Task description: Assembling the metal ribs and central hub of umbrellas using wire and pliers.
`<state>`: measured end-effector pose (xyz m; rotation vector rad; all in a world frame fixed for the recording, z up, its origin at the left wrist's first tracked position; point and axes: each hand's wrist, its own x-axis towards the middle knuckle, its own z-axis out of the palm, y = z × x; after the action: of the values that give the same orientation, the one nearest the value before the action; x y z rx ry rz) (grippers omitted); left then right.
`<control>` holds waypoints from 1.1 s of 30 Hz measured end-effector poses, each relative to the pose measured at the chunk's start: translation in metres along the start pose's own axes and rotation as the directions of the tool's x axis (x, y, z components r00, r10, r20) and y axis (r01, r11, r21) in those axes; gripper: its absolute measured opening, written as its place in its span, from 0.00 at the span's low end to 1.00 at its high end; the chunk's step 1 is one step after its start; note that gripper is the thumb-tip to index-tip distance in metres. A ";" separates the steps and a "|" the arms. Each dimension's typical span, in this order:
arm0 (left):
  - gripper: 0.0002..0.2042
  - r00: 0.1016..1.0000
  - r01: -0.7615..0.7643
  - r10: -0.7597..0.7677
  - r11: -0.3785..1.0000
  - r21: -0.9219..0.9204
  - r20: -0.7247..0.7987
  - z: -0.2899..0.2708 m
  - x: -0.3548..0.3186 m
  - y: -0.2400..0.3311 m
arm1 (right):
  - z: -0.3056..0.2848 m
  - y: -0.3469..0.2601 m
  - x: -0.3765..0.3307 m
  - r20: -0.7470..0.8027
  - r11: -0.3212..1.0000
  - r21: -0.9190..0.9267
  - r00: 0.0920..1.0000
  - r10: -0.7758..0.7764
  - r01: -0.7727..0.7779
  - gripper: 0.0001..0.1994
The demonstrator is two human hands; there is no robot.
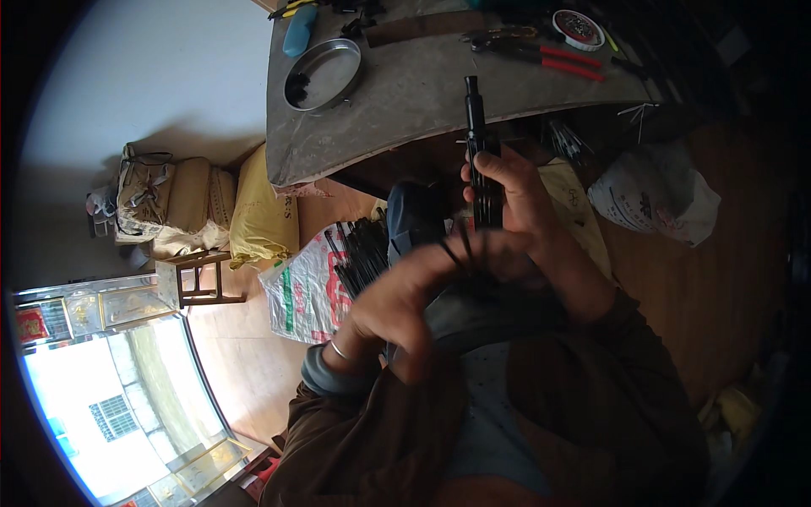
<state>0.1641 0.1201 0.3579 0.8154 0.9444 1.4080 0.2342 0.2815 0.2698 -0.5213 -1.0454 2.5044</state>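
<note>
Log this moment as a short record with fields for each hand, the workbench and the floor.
right hand: the right hand grips an upright black cylindrical tool around its lower part
left hand: the left hand pinches thin black strands just below that tool
workbench: grey worn tabletop bearing a round shallow metal pan, red-handled pliers and a blue plastic handle
floor: bundle of thin black rods on a white printed woven sack; white plastic bag to the right; yellow sack near a small wooden stool
</note>
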 end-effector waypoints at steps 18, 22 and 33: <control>0.14 0.744 -0.118 0.323 0.925 0.361 -0.585 -0.048 0.072 -0.013 | 0.031 0.022 0.017 -0.100 0.841 -0.266 0.854 -0.511 0.471 0.15; 0.13 0.711 -0.192 0.389 0.909 0.371 -0.586 -0.050 0.069 -0.021 | 0.022 0.018 0.012 -0.035 0.741 -0.421 0.807 -0.589 0.523 0.14; 0.13 0.682 -0.251 0.409 0.909 0.331 -0.606 -0.039 0.058 -0.029 | -0.004 -0.011 0.013 0.125 0.888 -0.452 0.992 -0.031 0.085 0.11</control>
<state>0.1379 0.1745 0.3117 0.6640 1.5901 2.0121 0.2266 0.2973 0.2732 -0.4664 -1.6887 2.2513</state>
